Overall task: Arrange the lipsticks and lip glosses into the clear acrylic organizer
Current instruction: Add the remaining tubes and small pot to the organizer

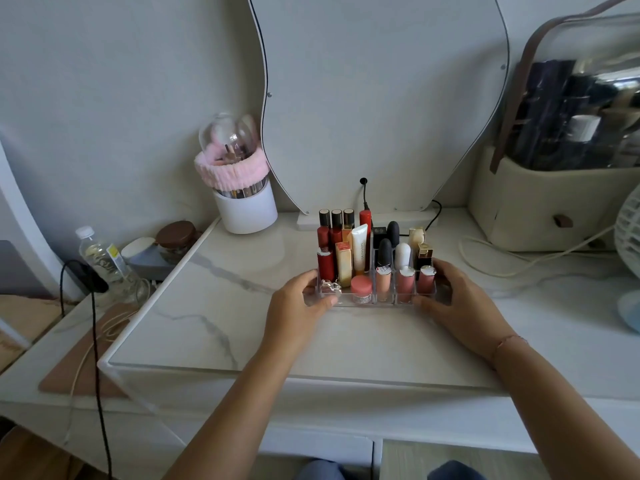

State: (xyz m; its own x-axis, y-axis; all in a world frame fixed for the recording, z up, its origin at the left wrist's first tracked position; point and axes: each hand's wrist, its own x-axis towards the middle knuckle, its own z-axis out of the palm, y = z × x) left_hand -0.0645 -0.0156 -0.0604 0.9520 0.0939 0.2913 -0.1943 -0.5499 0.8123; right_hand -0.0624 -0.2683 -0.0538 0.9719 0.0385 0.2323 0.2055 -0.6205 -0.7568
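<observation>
in the head view, the organizer (375, 304) sits on the table (225, 317), full of lipsticks (384, 252) standing up. its long side runs from 9 o'clock to 3 o'clock. the left grip (298, 303) holds the 9 o'clock end. the right grip (457, 299) holds the 3 o'clock end. both are touching it, so both are just as near. i think any slide needs both to move together.

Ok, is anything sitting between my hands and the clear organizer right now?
Nothing visible stands in the way. Your left hand already grips the left end of the clear organizer, and your right hand grips its right end, with the fingers of both directly on the acrylic.
</observation>
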